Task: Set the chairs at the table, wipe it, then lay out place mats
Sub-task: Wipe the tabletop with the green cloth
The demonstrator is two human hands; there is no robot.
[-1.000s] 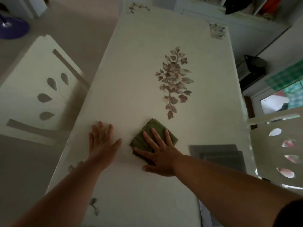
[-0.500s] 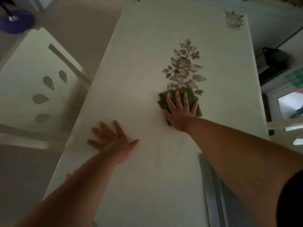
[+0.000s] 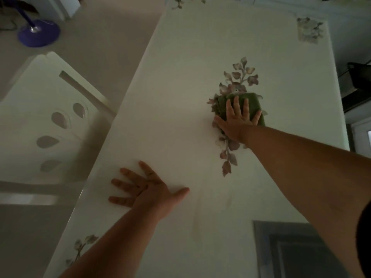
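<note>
Wiping is the step in hand, judging from how things lie; going from left to right, a white chair [image 3: 46,125] with leaf-shaped cut-outs in its back stands just to the left of the left hand, close against the long edge of the table [image 3: 180,57]; the left hand [image 3: 146,189] lies flat on the bare tabletop, fingers spread, grasping nothing, and seems to serve as a brace; ahead of it and to its right, the right hand [image 3: 237,119] presses open-palmed on a folded green cloth [image 3: 255,101], fingers splayed over it rather than curled round it; the cloth sits on the printed flower spray at the table's middle, its far edge showing beyond the fingertips; near the right forearm, at the table's near right corner, lies a grey stack that looks like the place mats [image 3: 291,249], not yet laid out; the next move likely calls for steady downward pressure while sweeping the cloth over the far end and the right-hand strip, then lifting the mats to wipe beneath.
</note>
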